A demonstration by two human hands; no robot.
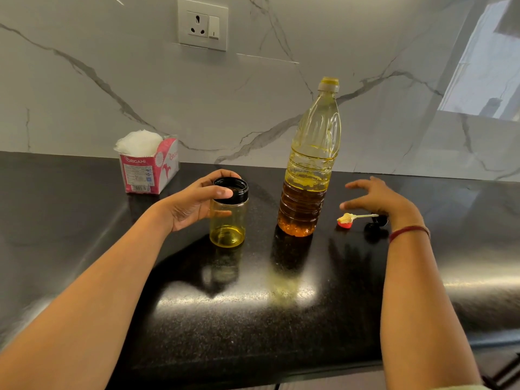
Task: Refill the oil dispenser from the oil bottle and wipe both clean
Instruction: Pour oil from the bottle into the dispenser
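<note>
Midway across the counter (253,319), the left hand (194,204) is wrapped round the oil dispenser (228,220) just under its black rim. The right hand (377,201) hangs open beside the oil bottle (309,170). The bottle's cap (329,84) is on, so I'd twist that off first, keep the dispenser pinned down, and pour slow. Dispenser's a clear jar, mouth open, with only a shallow layer of yellow oil at the bottom.

Reads "ORIGAMI" in white on the pink top band of the tissue box (152,173), left of centre in the frame. Repeats on the box's right side panel, slanting upward, legible only as "ORIG". Carries a block of small print on the white front panel, too fine to read, and a barcode at the bottom edge, digits not legible.
</note>
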